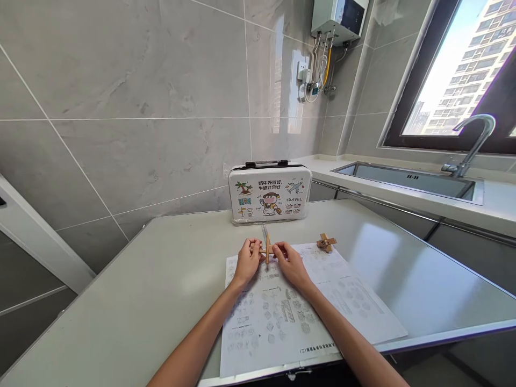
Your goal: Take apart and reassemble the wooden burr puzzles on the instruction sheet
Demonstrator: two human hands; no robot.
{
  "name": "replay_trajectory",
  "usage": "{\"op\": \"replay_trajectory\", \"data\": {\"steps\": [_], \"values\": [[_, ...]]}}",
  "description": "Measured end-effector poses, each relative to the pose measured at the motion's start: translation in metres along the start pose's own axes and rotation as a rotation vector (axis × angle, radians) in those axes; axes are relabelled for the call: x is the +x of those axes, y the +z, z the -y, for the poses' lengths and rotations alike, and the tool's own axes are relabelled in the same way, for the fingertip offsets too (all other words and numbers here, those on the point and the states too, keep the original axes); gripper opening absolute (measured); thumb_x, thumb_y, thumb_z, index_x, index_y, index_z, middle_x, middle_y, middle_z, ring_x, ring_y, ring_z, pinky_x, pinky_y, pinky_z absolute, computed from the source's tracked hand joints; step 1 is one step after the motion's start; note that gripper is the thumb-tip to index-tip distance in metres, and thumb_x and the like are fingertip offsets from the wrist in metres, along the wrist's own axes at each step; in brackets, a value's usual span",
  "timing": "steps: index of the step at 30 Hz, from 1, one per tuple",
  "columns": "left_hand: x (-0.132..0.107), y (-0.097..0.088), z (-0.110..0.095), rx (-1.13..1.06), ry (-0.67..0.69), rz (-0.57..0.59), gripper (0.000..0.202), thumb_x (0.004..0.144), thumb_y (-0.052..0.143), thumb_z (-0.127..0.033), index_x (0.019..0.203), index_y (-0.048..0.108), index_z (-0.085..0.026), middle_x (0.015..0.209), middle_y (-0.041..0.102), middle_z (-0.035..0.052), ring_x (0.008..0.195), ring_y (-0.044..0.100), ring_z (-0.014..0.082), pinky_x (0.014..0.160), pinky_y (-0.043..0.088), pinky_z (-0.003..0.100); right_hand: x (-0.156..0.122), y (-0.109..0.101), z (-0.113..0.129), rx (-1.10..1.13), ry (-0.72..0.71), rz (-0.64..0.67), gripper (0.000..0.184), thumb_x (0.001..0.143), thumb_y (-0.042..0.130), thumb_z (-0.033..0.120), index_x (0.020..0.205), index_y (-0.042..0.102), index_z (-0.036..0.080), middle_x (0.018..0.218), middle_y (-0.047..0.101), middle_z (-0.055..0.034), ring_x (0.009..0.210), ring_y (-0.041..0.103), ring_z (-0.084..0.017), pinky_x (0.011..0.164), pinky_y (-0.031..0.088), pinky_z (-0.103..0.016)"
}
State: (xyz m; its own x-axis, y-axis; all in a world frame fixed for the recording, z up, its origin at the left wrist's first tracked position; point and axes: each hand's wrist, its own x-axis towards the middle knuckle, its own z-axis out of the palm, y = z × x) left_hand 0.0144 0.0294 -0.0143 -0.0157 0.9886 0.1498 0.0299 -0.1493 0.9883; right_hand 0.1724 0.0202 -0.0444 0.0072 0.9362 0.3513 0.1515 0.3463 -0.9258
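Head view: near edge of pale glossy table point(121, 301) just beside white printed paper point(282, 341); broad table surface at left. Left hand point(248, 260) and right hand point(291, 262) grasp light-brown wooden stick cross point(267, 250) between them, above paper; longer stick point(267, 240) runs up-down in view, crosspiece point(263, 251) sideways. Grey tiled wall point(161, 156) behind, steel sink point(479, 193) at right.

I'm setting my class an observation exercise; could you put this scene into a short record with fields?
Left hand: grips the crossed wooden sticks from their left side
Right hand: fingers on their right side
Under the hands: printed paper on a pale table
By the paper's far right corner: small brown cross-shaped piece
Behind: white cartoon case, upright
Right: sink with tap
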Motion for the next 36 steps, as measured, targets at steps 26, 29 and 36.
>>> {"op": "replay_trajectory", "data": {"steps": [26,29,36], "values": [[-0.004,-0.021,0.002,1.307,0.316,0.02,0.039,0.093,0.057,-0.054,0.082,0.065,-0.017,0.095,0.069,0.0139,0.098,0.061,0.0324,0.087,0.038,0.045,0.01,-0.004,-0.01,0.317,0.171,-0.164,0.057,0.082,0.064,0.078,0.089,0.058,0.022,0.081,0.072,-0.0043,0.052,0.057,-0.012,0.044,0.04,-0.026],[-0.002,-0.022,0.004,1.312,0.322,0.022,0.042,0.092,0.057,-0.055,0.077,0.066,-0.017,0.093,0.069,0.0138,0.097,0.06,0.0324,0.087,0.038,0.045,0.011,-0.004,-0.011,0.311,0.175,-0.168,0.057,0.082,0.063,0.078,0.09,0.057,0.022,0.082,0.073,-0.0045,0.052,0.056,-0.012,0.044,0.04,-0.026],[-0.001,-0.023,0.007,1.317,0.33,0.101,0.036,0.1,0.051,-0.045,0.088,0.068,-0.016,0.101,0.07,0.0148,0.1,0.062,0.0325,0.085,0.042,0.043,0.011,-0.003,-0.011,0.299,0.181,-0.161,0.056,0.083,0.062,0.078,0.091,0.057,0.022,0.082,0.073,-0.004,0.051,0.056,-0.012,0.044,0.04,-0.026]]}}
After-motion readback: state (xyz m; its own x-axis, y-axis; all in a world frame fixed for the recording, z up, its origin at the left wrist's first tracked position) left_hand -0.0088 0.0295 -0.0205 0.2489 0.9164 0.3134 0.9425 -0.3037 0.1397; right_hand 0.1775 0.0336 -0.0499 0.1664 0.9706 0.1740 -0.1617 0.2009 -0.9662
